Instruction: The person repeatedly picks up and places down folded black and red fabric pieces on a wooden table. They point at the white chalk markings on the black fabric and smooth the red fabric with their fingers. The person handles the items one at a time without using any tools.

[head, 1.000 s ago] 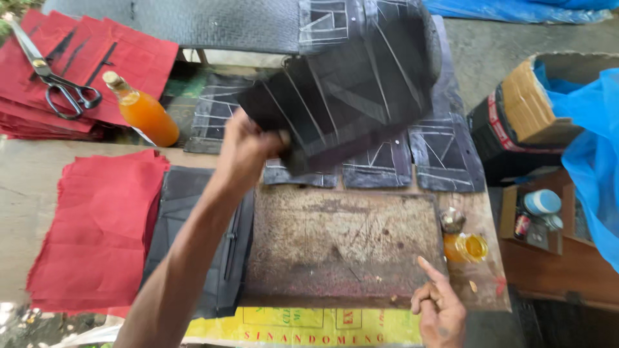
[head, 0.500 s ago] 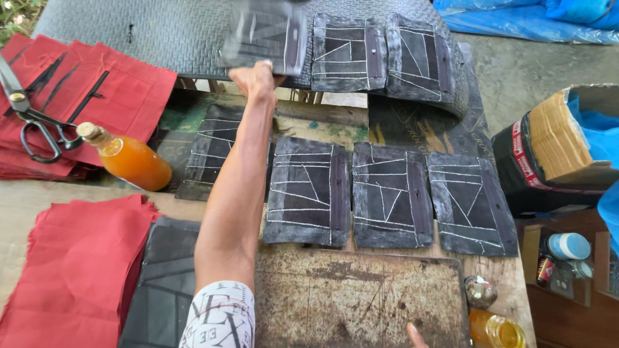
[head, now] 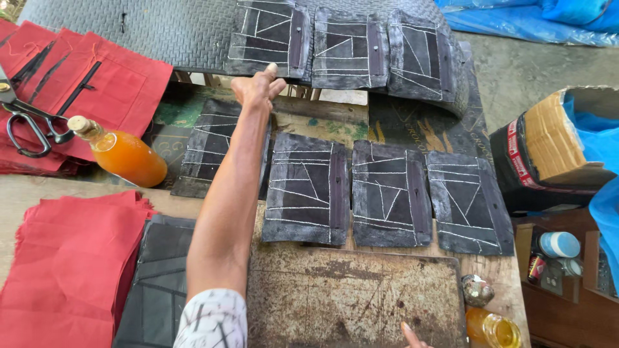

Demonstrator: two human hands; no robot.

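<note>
Head view: the left hand (head: pixel 258 88) stretches far forward, fingers loosely bent, touching the lower edge of the far row's leftmost black panel (head: pixel 269 37). Three panels lie there, four nearer. Of the right hand (head: pixel 412 336), one fingertip shows; grip unclear.

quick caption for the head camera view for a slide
Left hand reaches to a dark stitched panel in the far row, above more panels, red cloth and an orange bottle.

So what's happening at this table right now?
A person stretches their left hand out to a dark panel with white line patterns at the far end of the table. Similar panels lie in rows. Only a fingertip of the right hand shows, on a rusty metal plate. Red cloth, scissors and an orange bottle lie at the left.
</note>
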